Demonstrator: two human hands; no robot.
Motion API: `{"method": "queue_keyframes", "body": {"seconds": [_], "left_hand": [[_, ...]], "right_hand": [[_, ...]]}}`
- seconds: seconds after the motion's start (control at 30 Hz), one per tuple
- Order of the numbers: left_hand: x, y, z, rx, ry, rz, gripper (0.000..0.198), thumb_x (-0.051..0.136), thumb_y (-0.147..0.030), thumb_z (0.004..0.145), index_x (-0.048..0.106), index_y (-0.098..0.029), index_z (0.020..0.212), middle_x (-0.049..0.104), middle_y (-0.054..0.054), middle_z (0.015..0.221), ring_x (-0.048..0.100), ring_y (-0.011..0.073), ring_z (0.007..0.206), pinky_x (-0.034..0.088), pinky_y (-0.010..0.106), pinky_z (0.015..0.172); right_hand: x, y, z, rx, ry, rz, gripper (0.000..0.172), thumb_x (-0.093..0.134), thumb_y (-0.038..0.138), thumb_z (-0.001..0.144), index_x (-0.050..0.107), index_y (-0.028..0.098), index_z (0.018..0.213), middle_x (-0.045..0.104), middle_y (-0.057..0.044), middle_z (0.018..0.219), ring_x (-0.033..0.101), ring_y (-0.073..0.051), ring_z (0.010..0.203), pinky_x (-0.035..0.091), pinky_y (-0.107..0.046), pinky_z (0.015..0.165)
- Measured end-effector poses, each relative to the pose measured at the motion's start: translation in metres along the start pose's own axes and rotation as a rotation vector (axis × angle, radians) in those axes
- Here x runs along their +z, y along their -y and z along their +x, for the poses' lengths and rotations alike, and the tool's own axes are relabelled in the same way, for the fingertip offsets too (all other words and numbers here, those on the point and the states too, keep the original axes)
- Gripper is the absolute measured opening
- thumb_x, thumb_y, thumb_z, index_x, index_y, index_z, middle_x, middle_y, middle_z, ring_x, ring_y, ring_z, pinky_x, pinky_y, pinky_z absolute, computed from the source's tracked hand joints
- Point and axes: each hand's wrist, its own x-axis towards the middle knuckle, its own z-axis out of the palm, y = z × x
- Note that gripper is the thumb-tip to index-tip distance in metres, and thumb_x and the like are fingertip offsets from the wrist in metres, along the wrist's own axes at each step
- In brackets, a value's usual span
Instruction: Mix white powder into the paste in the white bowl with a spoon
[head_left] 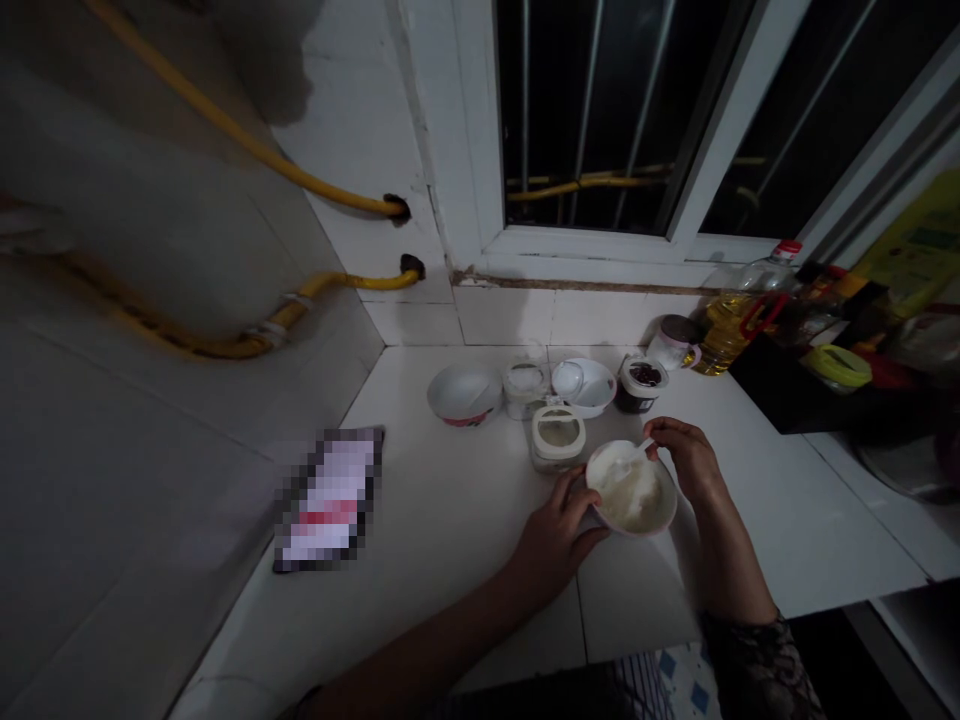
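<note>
A white bowl [634, 495] of pale, creamy food stands on the white tiled counter [450, 530]. My left hand [555, 535] is curled around the bowl's left side. My right hand [686, 455] pinches the handle of a white spoon [634, 455] whose tip dips into the food. Just behind the bowl is a small clear container with a white lid ring [557, 436].
Along the back sit an empty white bowl [465, 392], a clear jar [524, 387], a white dish [589, 385], a dark jar [642, 383], a mug [675, 343] and an oil bottle [739, 310]. A blurred packet [330, 498] lies left. A stove and bottles crowd the right.
</note>
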Motion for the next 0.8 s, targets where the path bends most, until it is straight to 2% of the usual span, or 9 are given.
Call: {"method": "queue_keyframes", "body": {"seconds": [0.33, 0.53, 0.67, 0.73, 0.8], "left_hand": [[0.001, 0.001, 0.0, 0.011, -0.002, -0.009, 0.025, 0.062, -0.017, 0.083, 0.049, -0.022, 0.104, 0.038, 0.011, 0.135, 0.048, 0.0265, 0.122, 0.048, 0.039, 0.094], [0.0, 0.0, 0.001, -0.009, 0.014, 0.006, 0.025, 0.062, -0.021, 0.084, 0.049, -0.023, 0.105, 0.037, 0.01, 0.135, 0.048, 0.0266, 0.122, 0.05, 0.039, 0.092], [0.001, 0.0, 0.001, 0.003, 0.005, 0.009, 0.025, 0.062, -0.022, 0.084, 0.048, -0.023, 0.105, 0.037, 0.011, 0.134, 0.049, 0.0264, 0.121, 0.05, 0.04, 0.092], [0.001, 0.0, 0.001, 0.005, 0.002, 0.01, 0.025, 0.062, -0.021, 0.084, 0.048, -0.023, 0.105, 0.038, 0.011, 0.134, 0.049, 0.0264, 0.12, 0.05, 0.04, 0.092], [0.002, 0.0, 0.001, 0.005, 0.005, 0.012, 0.025, 0.062, -0.022, 0.084, 0.049, -0.022, 0.105, 0.038, 0.011, 0.134, 0.05, 0.0264, 0.12, 0.05, 0.04, 0.092]], "right_hand": [[-0.001, -0.002, 0.004, 0.0, -0.022, 0.074, 0.01, 0.058, 0.026, 0.056, 0.063, 0.018, 0.06, 0.054, 0.002, 0.042, 0.047, -0.014, 0.048, 0.035, -0.028, 0.058], [0.019, 0.002, 0.0, -0.102, -0.063, 0.071, 0.014, 0.059, 0.032, 0.068, 0.062, 0.019, 0.073, 0.059, 0.002, 0.053, 0.053, -0.016, 0.057, 0.04, -0.029, 0.063], [0.037, 0.008, -0.01, -0.33, -0.048, -0.114, 0.016, 0.052, 0.035, 0.082, 0.06, 0.021, 0.083, 0.064, -0.001, 0.068, 0.057, -0.018, 0.069, 0.042, -0.031, 0.071], [0.042, 0.009, -0.014, -0.547, -0.007, -0.311, 0.015, 0.046, 0.029, 0.087, 0.06, 0.022, 0.086, 0.066, -0.003, 0.079, 0.058, -0.019, 0.08, 0.042, -0.035, 0.081], [0.045, 0.008, -0.017, -0.788, 0.128, -0.547, 0.018, 0.043, 0.019, 0.088, 0.061, 0.022, 0.089, 0.067, -0.004, 0.086, 0.057, -0.02, 0.086, 0.037, -0.04, 0.093]]}}
